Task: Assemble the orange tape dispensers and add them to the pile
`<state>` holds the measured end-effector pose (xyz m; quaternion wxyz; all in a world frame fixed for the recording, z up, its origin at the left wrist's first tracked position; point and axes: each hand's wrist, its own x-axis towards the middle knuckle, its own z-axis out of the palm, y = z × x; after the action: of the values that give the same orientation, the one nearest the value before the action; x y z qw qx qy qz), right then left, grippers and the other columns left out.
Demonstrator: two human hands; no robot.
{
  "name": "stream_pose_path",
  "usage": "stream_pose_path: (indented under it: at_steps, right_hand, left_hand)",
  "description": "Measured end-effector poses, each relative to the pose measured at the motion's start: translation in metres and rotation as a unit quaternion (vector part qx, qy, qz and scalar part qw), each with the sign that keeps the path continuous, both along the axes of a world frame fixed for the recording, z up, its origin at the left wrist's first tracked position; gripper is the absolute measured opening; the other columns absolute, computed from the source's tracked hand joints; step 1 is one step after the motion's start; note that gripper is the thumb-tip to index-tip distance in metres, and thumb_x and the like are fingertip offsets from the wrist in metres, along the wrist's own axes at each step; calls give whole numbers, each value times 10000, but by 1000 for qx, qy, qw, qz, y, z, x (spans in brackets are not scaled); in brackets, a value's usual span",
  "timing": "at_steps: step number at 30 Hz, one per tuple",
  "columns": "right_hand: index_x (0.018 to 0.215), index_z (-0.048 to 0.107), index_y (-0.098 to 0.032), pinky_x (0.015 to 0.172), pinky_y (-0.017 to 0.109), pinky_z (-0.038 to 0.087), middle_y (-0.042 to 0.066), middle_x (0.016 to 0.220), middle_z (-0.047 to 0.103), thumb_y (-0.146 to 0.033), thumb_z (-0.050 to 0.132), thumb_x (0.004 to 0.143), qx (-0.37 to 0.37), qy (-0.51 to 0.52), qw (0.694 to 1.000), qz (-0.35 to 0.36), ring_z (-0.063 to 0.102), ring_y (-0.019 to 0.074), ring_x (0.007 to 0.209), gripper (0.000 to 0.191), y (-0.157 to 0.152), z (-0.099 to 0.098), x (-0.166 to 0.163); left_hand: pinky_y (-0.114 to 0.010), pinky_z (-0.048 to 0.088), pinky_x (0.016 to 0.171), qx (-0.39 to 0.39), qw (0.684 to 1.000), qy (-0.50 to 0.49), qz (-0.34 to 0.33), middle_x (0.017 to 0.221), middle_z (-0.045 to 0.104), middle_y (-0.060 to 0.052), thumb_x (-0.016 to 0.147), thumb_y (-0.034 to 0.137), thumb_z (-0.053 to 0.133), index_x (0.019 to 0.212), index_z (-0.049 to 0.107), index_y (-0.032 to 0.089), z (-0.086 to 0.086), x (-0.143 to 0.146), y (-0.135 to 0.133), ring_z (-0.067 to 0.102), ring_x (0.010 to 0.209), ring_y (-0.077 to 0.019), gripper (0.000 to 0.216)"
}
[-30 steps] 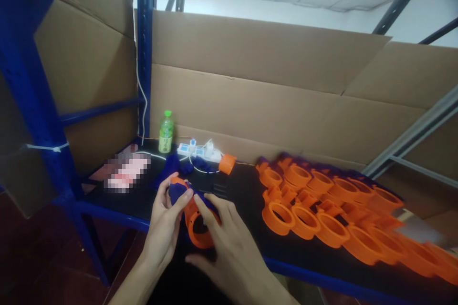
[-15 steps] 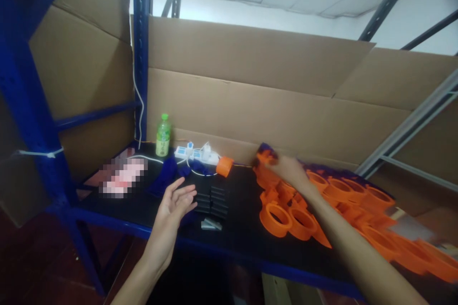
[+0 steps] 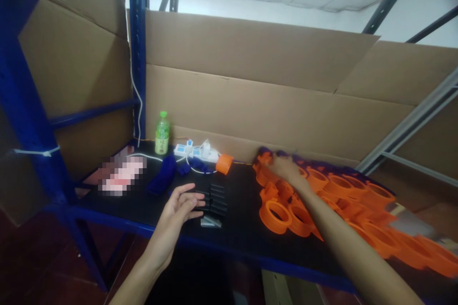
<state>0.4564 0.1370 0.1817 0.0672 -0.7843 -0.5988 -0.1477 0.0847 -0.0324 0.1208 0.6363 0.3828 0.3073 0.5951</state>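
My left hand point(image 3: 181, 207) hovers open, fingers stretched out, just above the front of the black shelf top point(image 3: 243, 228). It holds nothing and is next to a stack of small black parts point(image 3: 214, 195) and a grey piece point(image 3: 210, 222). My right hand point(image 3: 283, 168) is stretched out to the back left of a pile of orange ring parts point(image 3: 275, 212), some with blue pieces on them. It rests on or just over the pile. Motion blur hides its fingers.
Loose blue parts point(image 3: 162, 174), a green bottle point(image 3: 162, 133), a white power strip point(image 3: 198, 152) and an orange cap point(image 3: 224, 164) lie at the back left. Cardboard sheets point(image 3: 250, 100) wall the back. A blue rack post point(image 3: 138, 52) stands left.
One second ago both hands held an orange and blue part together. My right hand has carried it over to the ring pile, and my left hand has opened and stayed near the shelf front.
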Motion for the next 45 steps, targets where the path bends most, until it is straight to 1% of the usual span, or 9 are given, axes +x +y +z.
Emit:
stream_pose_path:
  at_steps: [9,13,17,22,26,30,36,41,45]
  right_hand:
    - [1338,502,-86,1038,513,317,255,1439,431,-417,495,933,44,23,997,64,321,391,1360,523,-8,-5,-25]
    - [1065,676,-132,906,348,451,153,1137,667,-464,481,962,-4,80,986,144,569,279,1133,399,-1,-26,-68]
    - [1087,636,-126,798,343,544,56,1043,659,-417,564,953,-58,137,973,179,648,178,902,328,12,-50,-108]
    - [1093,621,-119,760,325,554,45,1023,649,-369,568,959,-37,146,968,202,645,164,867,289,13,-41,-123]
    - [865,625,-114,661,270,453,49,819,637,-363,492,981,20,120,961,250,587,150,724,305,-28,-16,-125]
    - [895,615,-175,674,267,407,58,913,648,-365,488,970,32,90,932,351,567,157,783,241,-111,-6,-154]
    - [881,629,-212,678,270,437,44,870,654,-253,487,978,-43,-1,797,603,570,162,791,176,-210,-16,-200]
    - [1077,639,-226,675,244,456,36,919,663,-310,566,955,28,170,820,546,596,139,798,165,-208,-22,-189]
    - [1048,599,-198,653,243,481,30,876,648,-338,627,906,52,289,836,464,598,140,747,200,-212,-33,-194]
  left_hand:
    - [-463,536,869,-7,1000,2,-7,1063,727,-142,845,356,661,1166,615,170,6,1,-3,678,1012,-297,374]
    - [-460,537,871,-17,1000,10,-15,1059,725,-141,853,347,647,1148,614,159,5,4,-2,675,1012,-294,352]
    - [-441,535,878,-11,999,25,-18,1062,722,-141,882,315,609,1146,611,149,7,2,-4,676,1006,-280,312]
    - [-445,535,882,-8,1000,23,-16,1072,725,-148,894,323,595,1155,630,145,8,-4,-4,675,1015,-289,318]
    - [-449,523,924,-11,1000,8,-14,1146,713,-164,893,322,608,1152,662,138,4,-5,2,641,1113,-309,322]
    - [-425,480,1008,-16,997,-67,23,1325,638,-147,884,311,645,1220,643,181,-5,-2,7,542,1277,-298,361]
    - [-353,541,882,-66,988,-140,9,1185,711,-131,832,319,721,1215,639,203,-11,3,7,682,1044,-249,408]
    - [-239,530,636,-58,984,-167,-7,789,714,-49,793,296,759,1024,685,156,-9,2,9,646,623,-126,281]
    - [-188,486,576,-55,988,-147,1,668,645,-7,816,337,739,860,676,146,-6,12,0,606,598,-104,206]
